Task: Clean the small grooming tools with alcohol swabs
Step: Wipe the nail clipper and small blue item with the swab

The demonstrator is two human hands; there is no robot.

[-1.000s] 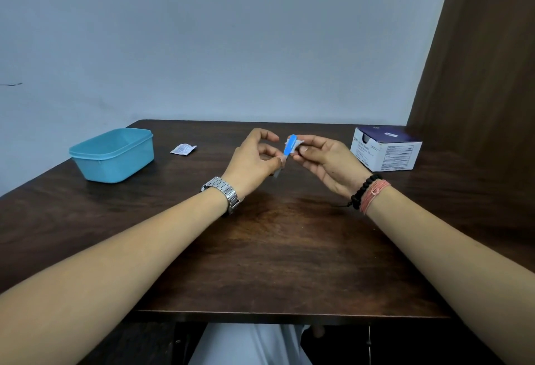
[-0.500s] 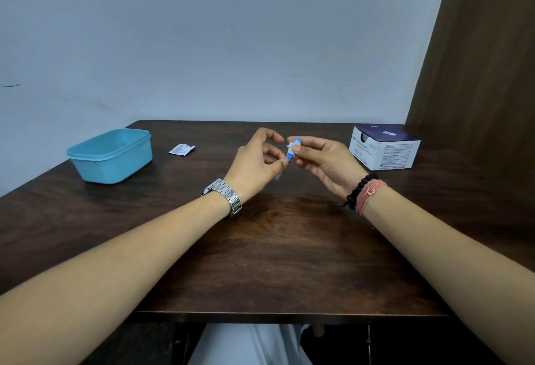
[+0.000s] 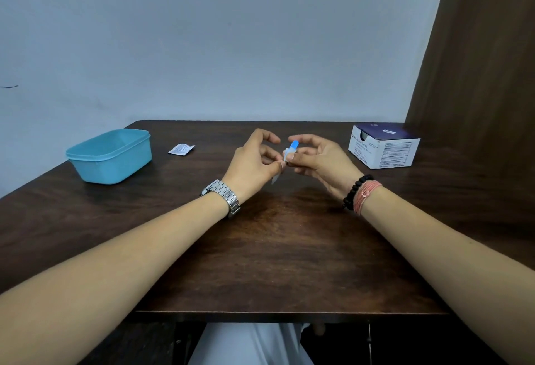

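Pinching a small blue-tipped tool (image 3: pixel 291 149) between my left hand (image 3: pixel 251 165) and right hand (image 3: pixel 322 159), above the dark wooden table (image 3: pixel 272 249).
Pale wall (image 3: pixel 231 40) beyond my hands; teal tub (image 3: pixel 111 155) far left, swab box (image 3: pixel 383 146) just right.

Table (image 3: pixel 275 249) against wall. Container (image 3: pixel 111 156) on far-left part of table, sachet (image 3: pixel 181 149) just right of it, apart. Box (image 3: pixel 383 146) at far-right edge. Both hands above table centre, between sachet and box: left hand (image 3: pixel 254 162), right hand (image 3: pixel 321 159) meeting at small tool (image 3: pixel 291 147), possibly swab-wrapped.
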